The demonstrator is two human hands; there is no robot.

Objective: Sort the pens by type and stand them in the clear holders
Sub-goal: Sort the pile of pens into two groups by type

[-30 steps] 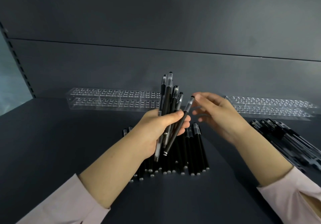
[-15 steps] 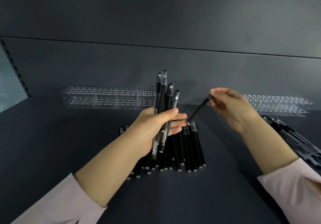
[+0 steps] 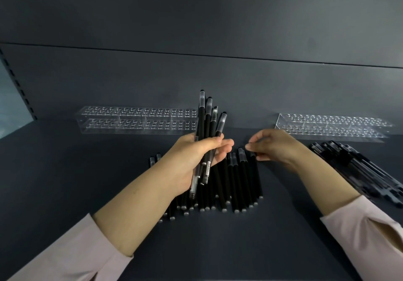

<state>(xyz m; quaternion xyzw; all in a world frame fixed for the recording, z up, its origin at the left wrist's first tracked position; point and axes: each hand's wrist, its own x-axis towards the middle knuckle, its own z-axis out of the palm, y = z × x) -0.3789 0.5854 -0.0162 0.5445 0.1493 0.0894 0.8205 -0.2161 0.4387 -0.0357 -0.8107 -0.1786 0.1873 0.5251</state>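
Note:
My left hand [image 3: 202, 154] grips a bundle of several black pens with clear caps [image 3: 208, 117], held upright above the shelf. Beneath it, a row of matte black pens [image 3: 236, 185] lies side by side, caps pointing away from me. My right hand [image 3: 274, 147] is low at the right edge of this row, and its curled fingers pinch the cap end of the outermost black pen [image 3: 257, 178]. Two clear holders with rows of holes stand at the back: the left holder [image 3: 135, 119] and the right holder [image 3: 331, 126]. No pens stand in either.
A second heap of dark pens with clips [image 3: 359, 171] lies at the right, near my right forearm. The dark shelf surface [image 3: 87, 182] meets a dark back wall just behind the holders. A slotted upright runs along the far left edge.
My right hand drew one pen out of the left hand's bundle, swung it right, then brought it down onto the right edge of the row. The left hand kept hold of its bundle.

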